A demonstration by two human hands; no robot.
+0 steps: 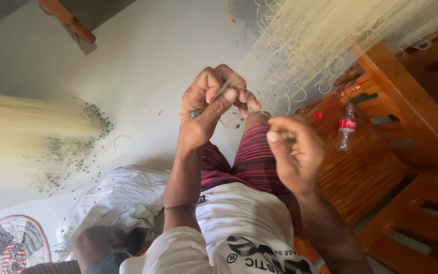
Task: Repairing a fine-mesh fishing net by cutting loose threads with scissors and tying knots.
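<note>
Both hands work a pale fishing net (pixel 330 35) whose bulk hangs at about one o'clock. The left hand (pixel 214 109) pinches a fold of mesh between thumb and fingers, likely to keep it taut, while the right hand (pixel 295 152) closes narrowly on a thin line (pixel 280 138). The line runs roughly ten to four o'clock between them; a plastic bottle (pixel 345 134) stands upright on the wooden bench (pixel 371 167) at three o'clock.

The netting (pixel 320 35) is pale cream, as is the blurred bundle (pixel 21 137), which is speckled with small dark grey weights. The shorts (pixel 252 157) carry red and dark stripes. The shirt (pixel 244 223) is white with black print. The bench (pixel 376 162) is orange-brown wood. The bottle (pixel 346 129) is clear with a red label, beside a red cap (pixel 318 115). The floor (pixel 143 66) is pale grey.
</note>
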